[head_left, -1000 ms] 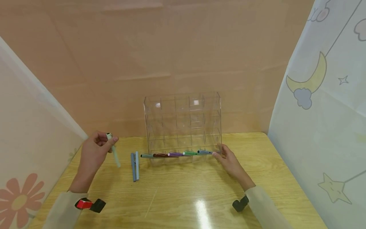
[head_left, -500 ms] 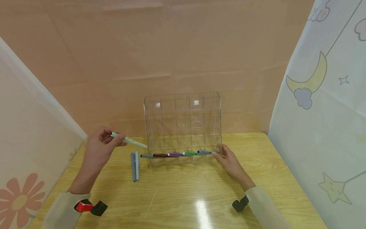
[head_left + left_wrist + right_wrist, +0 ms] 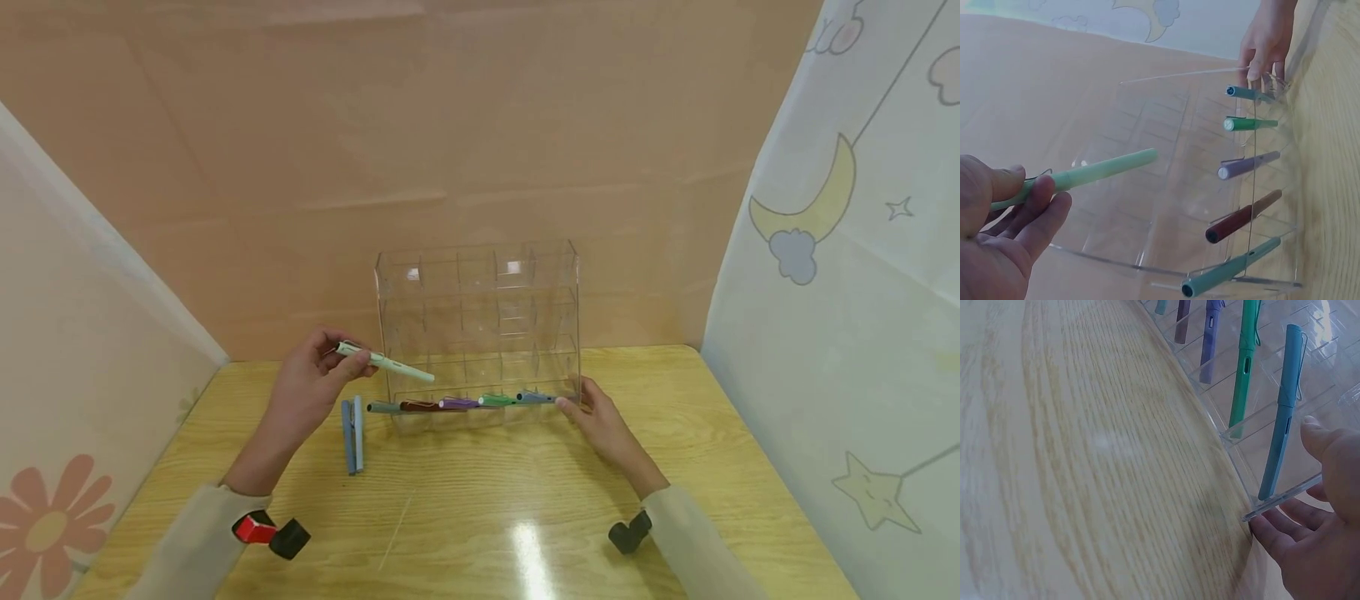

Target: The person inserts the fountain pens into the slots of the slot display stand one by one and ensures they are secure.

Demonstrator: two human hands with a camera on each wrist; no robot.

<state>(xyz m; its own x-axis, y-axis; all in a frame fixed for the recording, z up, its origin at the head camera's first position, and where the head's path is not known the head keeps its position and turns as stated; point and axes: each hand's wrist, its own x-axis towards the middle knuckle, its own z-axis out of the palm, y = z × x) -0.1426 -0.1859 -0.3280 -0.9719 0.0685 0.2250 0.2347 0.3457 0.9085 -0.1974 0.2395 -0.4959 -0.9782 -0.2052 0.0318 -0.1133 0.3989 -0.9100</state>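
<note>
Between thumb and fingers, my left hand [image 3: 311,387] pinches a pale green pen [image 3: 397,367], tilted with its far end in front of the left part of a clear acrylic pen rack [image 3: 480,312]. My right hand [image 3: 607,425] grips the rack's lower right side, thumb in front, as the right wrist view shows. Along the rack's lowest row lean several pens: a dark teal pen [image 3: 1222,275], a dark red pen [image 3: 1235,222], a purple pen [image 3: 1247,165], a green pen [image 3: 1250,124] and a blue pen [image 3: 1282,412]. The rack's upper rows hold no pens.
Left of the rack, two blue-grey pens [image 3: 352,436] lie side by side on the wooden table [image 3: 465,517]. An orange-brown cloth [image 3: 480,125] hangs behind the rack. Printed side panels [image 3: 840,333] border the table.
My left hand has moved right toward the rack, and the pale green pen has swung from pointing down to nearly level, pointing right. My right hand stays in place.
</note>
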